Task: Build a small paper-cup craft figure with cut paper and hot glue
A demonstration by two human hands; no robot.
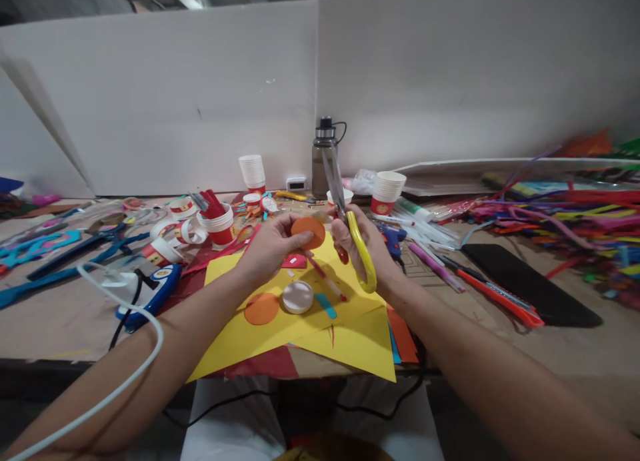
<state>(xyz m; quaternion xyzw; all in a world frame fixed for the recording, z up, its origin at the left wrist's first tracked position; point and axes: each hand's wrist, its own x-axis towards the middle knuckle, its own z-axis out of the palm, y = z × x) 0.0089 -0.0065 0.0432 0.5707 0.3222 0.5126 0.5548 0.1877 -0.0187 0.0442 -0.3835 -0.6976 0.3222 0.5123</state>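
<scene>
An orange paper disc is pinched between the thumb and fingers of my left hand. My right hand grips yellow-handled scissors, their blades pointing up and somewhat apart, just right of the disc. Both hands are above yellow paper sheets. On the sheets lie a second orange disc, a small white round lid or cup, a blue paper strip and a thin red-and-white stick. A small red piece sits below my left fingers.
Behind are a bottle and stacked paper cups. At left are a cup of red sticks, a blue-white power strip and a white cable over my left forearm. At right lie a cutter, black slab and colourful pipe cleaners.
</scene>
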